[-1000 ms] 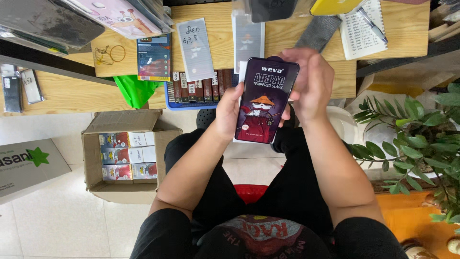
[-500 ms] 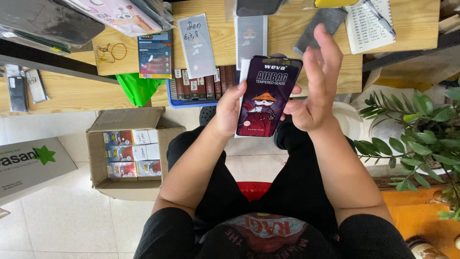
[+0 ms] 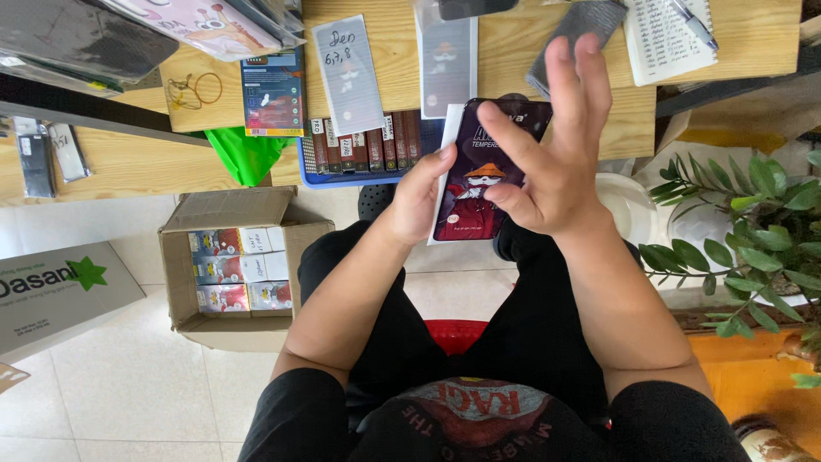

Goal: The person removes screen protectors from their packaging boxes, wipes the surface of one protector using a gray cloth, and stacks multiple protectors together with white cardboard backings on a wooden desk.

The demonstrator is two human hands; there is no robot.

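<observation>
Two hands up in front, above the lap. Left hand [image 3: 419,198] closed on the left edge of a dark red, phone-sized flat packet [image 3: 475,192] with a cartoon figure in a hat, held upright, thumb on its front. Right hand [image 3: 552,150] open over the packet's right half, fingers [image 3: 575,73] spread and raised, forefinger and thumb touching the front. Just beyond the packet, a blue tray [image 3: 363,175] of narrow boxes stood on edge, at the near lip of a wooden surface [image 3: 616,120]. On that surface, far side: two pale flat packets [image 3: 349,73], a blue packet [image 3: 272,92] to their left, a lined notepad [image 3: 663,34] with a pen at the right. Green bag [image 3: 244,154] hanging left of the tray. Down on the floor at left, an open cardboard box [image 3: 231,257] with small coloured boxes inside. Leafy green plant [image 3: 753,231] at the right.
</observation>
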